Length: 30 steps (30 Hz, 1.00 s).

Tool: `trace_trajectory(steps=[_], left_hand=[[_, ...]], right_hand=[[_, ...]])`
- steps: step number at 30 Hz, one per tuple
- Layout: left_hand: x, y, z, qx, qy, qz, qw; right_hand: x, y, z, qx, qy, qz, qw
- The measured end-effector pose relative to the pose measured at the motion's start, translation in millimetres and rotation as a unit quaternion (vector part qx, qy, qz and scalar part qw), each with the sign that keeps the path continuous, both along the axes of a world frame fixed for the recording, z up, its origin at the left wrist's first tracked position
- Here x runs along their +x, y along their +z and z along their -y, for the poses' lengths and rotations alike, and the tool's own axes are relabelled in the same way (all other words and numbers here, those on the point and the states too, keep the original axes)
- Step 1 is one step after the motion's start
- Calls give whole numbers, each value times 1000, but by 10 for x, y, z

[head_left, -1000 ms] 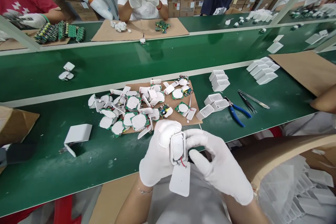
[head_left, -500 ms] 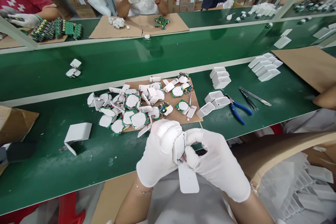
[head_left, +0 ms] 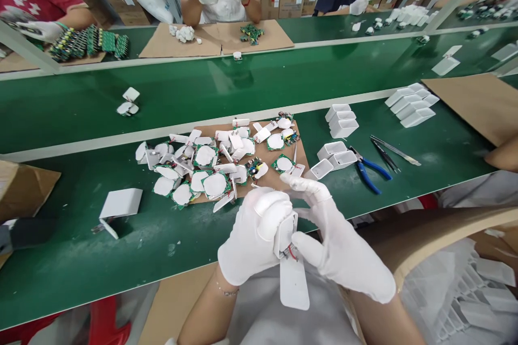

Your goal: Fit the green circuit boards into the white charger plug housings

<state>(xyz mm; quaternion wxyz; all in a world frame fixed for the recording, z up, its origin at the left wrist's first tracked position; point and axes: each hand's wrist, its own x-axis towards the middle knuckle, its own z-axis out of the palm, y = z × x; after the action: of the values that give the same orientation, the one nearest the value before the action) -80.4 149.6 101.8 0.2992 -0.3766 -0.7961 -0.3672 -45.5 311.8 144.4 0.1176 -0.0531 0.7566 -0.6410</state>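
Observation:
In my gloved left hand (head_left: 253,237) is a small white plastic housing (head_left: 286,229), its open end tilted toward me. A white flat cover (head_left: 294,283) hangs below that opening, with short red wires (head_left: 291,252) showing between the two. My gloved right hand (head_left: 348,253) is just to the right, fingers spread and index finger raised. Its thumb is close to the opening; whether it touches the housing I cannot tell. Beyond my hands lies a heap of green circuit boards with white pads (head_left: 216,185), partly on a cardboard sheet (head_left: 272,179).
White housings (head_left: 343,128) stand on the green bench to the right, near blue-handled pliers (head_left: 369,175) and tweezers (head_left: 384,153). Another white housing (head_left: 121,203) lies at left. A green conveyor belt (head_left: 182,91) runs behind. Co-workers sit across it.
My right fingers have come off the housing and spread apart. My left hand and the housing have shifted slightly right and down. Parts on the belt have moved right.

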Motion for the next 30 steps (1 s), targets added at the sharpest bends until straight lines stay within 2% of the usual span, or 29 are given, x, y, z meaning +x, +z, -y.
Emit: trace_trajectory(steps=[2, 3, 5, 7, 9, 12, 16, 19, 23, 25, 27, 30], left_hand=[[0, -3, 2, 1, 0, -6, 1000], [-3, -8, 6, 9, -5, 2, 1000], [-14, -26, 18, 29, -20, 28, 999], [-26, -53, 27, 45, -28, 45, 998], [-32, -76, 29, 52, -26, 42, 997], [-25, -75, 14, 47, -12, 32, 998], [-4, -7, -26, -15, 25, -14, 999], [2, 17, -33, -41, 34, -50, 997], [5, -44, 16, -20, 22, -16, 999], [7, -81, 40, -7, 7, 1, 1000], [10, -97, 46, -1, -2, 10, 1000], [14, -86, 19, 8, -1, 14, 1000]], right_hand=[[-5, -16, 51, -1, -16, 12, 1000], [-16, -32, 77, -28, -16, 15, 999], [-46, -80, 112, -142, 9, 30, 989], [-72, -135, 125, -274, 41, 57, 959], [-80, -180, 127, -346, 42, 80, 934], [-55, -215, 145, -324, 18, 85, 942], [-43, -240, 215, -286, -5, 129, 949], [-84, -239, 258, -311, -35, 197, 929], [-110, -198, 236, -415, -27, 227, 881], [-94, -193, 208, -437, -26, 223, 871], [-68, -215, 195, -429, -35, 220, 875], [-18, -299, 236, -384, -38, 180, 905]])
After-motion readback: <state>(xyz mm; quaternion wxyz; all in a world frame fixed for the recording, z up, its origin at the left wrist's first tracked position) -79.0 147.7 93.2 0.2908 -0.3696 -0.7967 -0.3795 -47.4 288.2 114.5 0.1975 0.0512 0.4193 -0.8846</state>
